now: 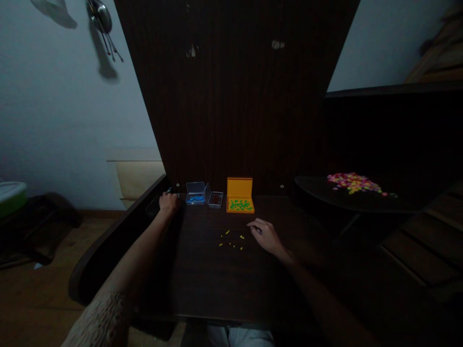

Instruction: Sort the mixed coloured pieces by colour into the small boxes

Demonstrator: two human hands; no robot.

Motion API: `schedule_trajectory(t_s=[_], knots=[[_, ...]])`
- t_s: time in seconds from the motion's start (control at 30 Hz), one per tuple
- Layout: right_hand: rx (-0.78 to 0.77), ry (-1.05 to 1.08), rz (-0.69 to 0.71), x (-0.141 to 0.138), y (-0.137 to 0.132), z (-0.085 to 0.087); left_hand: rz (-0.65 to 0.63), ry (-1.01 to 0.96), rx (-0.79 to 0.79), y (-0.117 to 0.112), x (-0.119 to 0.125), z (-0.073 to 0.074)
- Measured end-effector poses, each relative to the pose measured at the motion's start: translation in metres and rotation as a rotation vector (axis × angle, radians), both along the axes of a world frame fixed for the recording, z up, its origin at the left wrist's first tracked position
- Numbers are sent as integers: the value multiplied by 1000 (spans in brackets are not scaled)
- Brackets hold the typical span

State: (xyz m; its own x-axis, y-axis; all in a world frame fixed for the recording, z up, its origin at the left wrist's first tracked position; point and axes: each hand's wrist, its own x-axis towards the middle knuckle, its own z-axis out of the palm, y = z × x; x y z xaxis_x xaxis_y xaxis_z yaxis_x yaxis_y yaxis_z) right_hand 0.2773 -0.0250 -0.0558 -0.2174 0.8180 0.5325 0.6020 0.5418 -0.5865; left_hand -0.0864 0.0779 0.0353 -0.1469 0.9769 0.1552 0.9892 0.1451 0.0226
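Note:
My left hand [169, 202] is at the back left corner of the dark wooden tabletop, fingers curled at the raised side edge. A small pale bit shows by its fingertips, but I cannot make out what it is. Over the right half of the table hovers or rests my right hand [265, 234], its index finger stretched to the left and nothing visible in it. Just left of it lie several small yellow pieces [242, 236], scattered. Behind them an orange box [239, 185] stands with its lid up, small green pieces [241, 205] inside.
Left of the orange box are a clear box of blue pieces [196, 199] with its lid raised and a clear box of dark reddish pieces [216, 199]. A heap of pink and yellow pieces [354, 182] lies on a dark side shelf [318, 190]. A tall dark panel [235, 96] rises behind.

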Motion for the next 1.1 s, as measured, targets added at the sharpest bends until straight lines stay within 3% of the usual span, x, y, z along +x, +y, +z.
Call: schedule_trajectory(t_s=[0.17,0.37,0.6,0.8,1.0,1.1], knots=[[2,-21,5,0,0,-1,24,-13,-1,8,-1,-6],[4,-29,4,-1,-1,-1,22,5,14,5,0,-3],[-5,-49,14,0,0,-2,-37,-90,322,-18,7,2],[10,-77,22,1,0,-3,-311,-335,546,-40,25,-3],[-21,-93,22,-1,-3,0,-676,-538,548,-66,66,-11],[-42,-59,22,-4,-5,2,-775,-654,502,-73,84,-18]])
